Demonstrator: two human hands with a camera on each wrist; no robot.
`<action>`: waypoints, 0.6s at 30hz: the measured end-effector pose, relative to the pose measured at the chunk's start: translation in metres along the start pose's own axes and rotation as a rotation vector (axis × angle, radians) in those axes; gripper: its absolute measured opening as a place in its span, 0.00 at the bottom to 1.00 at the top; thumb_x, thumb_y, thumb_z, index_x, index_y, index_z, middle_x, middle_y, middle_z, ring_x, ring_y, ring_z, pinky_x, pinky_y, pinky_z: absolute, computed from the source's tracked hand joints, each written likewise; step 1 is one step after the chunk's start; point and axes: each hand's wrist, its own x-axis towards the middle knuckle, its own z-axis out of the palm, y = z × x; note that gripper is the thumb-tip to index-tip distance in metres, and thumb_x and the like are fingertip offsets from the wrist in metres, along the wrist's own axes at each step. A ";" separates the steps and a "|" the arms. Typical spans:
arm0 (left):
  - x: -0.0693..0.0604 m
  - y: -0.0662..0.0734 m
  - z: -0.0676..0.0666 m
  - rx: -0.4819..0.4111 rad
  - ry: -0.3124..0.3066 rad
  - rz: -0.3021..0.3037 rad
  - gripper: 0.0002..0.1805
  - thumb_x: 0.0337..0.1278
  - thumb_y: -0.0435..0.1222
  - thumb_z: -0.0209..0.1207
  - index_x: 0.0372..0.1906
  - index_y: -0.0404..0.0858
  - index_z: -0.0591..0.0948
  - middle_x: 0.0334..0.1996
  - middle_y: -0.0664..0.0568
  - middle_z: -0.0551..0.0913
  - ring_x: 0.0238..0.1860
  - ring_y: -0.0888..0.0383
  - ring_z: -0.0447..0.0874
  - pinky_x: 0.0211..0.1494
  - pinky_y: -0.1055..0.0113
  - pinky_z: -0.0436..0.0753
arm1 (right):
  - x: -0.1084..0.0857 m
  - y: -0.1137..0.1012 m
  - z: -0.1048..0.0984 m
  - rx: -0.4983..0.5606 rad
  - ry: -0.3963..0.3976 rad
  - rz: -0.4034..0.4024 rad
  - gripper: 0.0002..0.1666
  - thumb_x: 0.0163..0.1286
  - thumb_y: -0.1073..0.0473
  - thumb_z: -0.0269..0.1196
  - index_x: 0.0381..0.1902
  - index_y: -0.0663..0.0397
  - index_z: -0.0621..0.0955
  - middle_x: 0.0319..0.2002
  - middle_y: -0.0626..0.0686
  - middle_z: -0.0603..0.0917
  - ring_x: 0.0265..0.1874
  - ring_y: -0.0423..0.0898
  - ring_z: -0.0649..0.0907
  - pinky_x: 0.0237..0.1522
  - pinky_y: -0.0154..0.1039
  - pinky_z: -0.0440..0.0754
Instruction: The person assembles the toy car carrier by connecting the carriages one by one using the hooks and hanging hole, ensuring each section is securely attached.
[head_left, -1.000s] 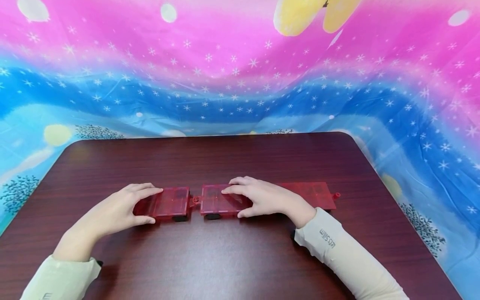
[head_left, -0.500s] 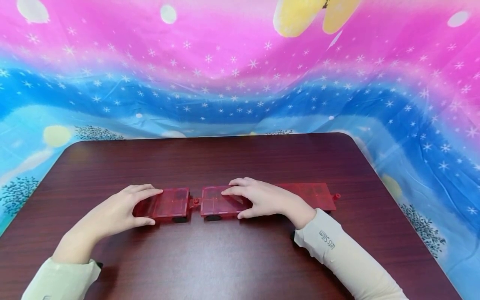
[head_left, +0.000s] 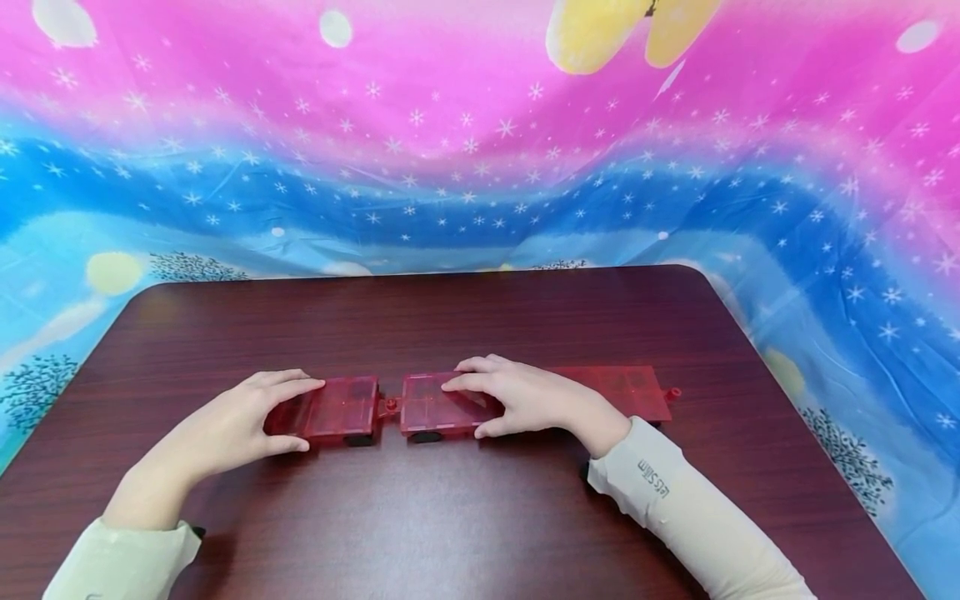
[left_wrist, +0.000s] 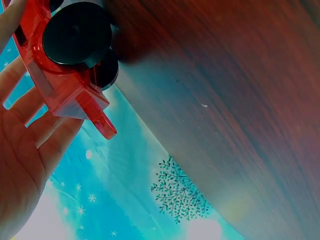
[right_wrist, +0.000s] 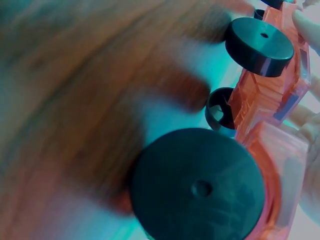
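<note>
Three see-through red toy train cars with black wheels stand in a row on the dark wooden table. My left hand [head_left: 228, 429] grips the left car [head_left: 341, 406], thumb on the near side and fingers over the far side. A small red hitch [head_left: 391, 406] sits between that car and the middle car [head_left: 431, 406]. My right hand [head_left: 536, 398] holds the middle car's right part, which it hides. Behind that wrist the right car [head_left: 622, 390] shows partly. In the left wrist view a red tab [left_wrist: 97, 115] juts from the left car's end. The right wrist view shows a large black wheel [right_wrist: 200, 185] close up.
The table [head_left: 420, 321] has rounded back corners. Behind it and along its sides hangs a pink and blue cloth [head_left: 480, 158] with snowflakes. A red peg [head_left: 673, 392] sticks out from the right car's end.
</note>
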 end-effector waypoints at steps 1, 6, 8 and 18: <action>0.000 0.000 0.000 0.000 0.001 0.001 0.40 0.41 0.49 0.76 0.65 0.44 0.77 0.62 0.37 0.76 0.62 0.36 0.74 0.56 0.40 0.80 | 0.000 0.000 0.000 0.001 -0.002 0.000 0.42 0.63 0.46 0.71 0.73 0.35 0.69 0.73 0.48 0.65 0.69 0.46 0.68 0.66 0.46 0.76; 0.000 -0.001 0.000 -0.004 0.003 0.008 0.40 0.42 0.49 0.76 0.65 0.44 0.77 0.62 0.38 0.76 0.62 0.37 0.73 0.56 0.40 0.80 | -0.001 0.000 0.000 0.004 0.003 -0.004 0.42 0.62 0.45 0.71 0.73 0.35 0.69 0.73 0.47 0.65 0.69 0.46 0.68 0.66 0.46 0.76; 0.000 -0.002 0.001 -0.009 0.001 0.008 0.40 0.42 0.49 0.76 0.65 0.44 0.77 0.62 0.38 0.76 0.62 0.37 0.73 0.56 0.40 0.81 | -0.002 0.001 -0.001 0.003 0.006 -0.007 0.42 0.62 0.45 0.71 0.73 0.35 0.69 0.73 0.48 0.66 0.69 0.46 0.68 0.66 0.46 0.76; -0.003 -0.004 0.000 -0.011 0.005 0.005 0.42 0.42 0.49 0.76 0.66 0.42 0.76 0.64 0.38 0.75 0.63 0.37 0.72 0.57 0.40 0.80 | -0.013 0.009 -0.004 -0.007 0.029 0.010 0.41 0.62 0.42 0.70 0.72 0.36 0.69 0.73 0.47 0.67 0.70 0.47 0.68 0.65 0.48 0.76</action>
